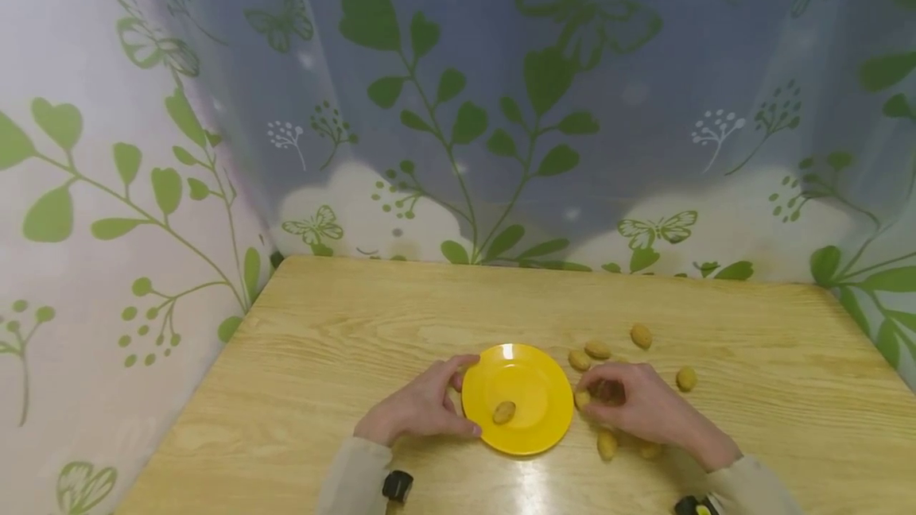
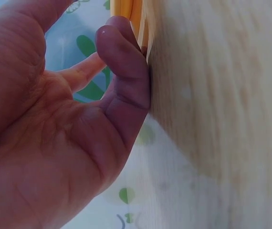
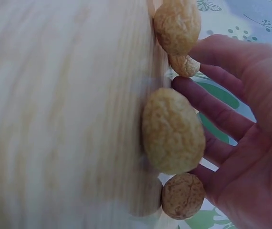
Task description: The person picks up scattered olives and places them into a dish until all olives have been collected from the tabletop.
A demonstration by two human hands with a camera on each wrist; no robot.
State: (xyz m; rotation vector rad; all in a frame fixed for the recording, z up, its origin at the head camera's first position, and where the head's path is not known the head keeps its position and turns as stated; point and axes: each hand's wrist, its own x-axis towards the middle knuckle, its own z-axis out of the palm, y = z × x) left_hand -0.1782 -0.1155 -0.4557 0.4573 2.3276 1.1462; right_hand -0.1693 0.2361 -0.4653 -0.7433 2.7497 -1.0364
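Observation:
A round yellow plate [image 1: 551, 412] rests on the table with one wrinkled, tan nut [image 1: 504, 412] lying in it. My left hand [image 1: 429, 404] holds the plate's left rim, thumb at the near side and fingers at the far side. In the left wrist view, the fingers of the left hand [image 2: 88, 105] curl beside the plate's edge [image 2: 121, 7]. Just right of the plate, my right hand [image 1: 637, 404] pinches a nut [image 1: 583, 400] between thumb and fingertips. Oval nuts [image 3: 173, 131] lie below and around the right hand [image 3: 250, 124]; its palm partly hides some.
More nuts lie on the wooden table [image 1: 343, 324]: two beyond the right hand [image 1: 597, 350], others farther out [image 1: 641, 335] and to the right [image 1: 686, 378], and one nearer me [image 1: 607, 444]. A leaf-and-butterfly patterned curtain [image 1: 458, 141] borders the table's back and left.

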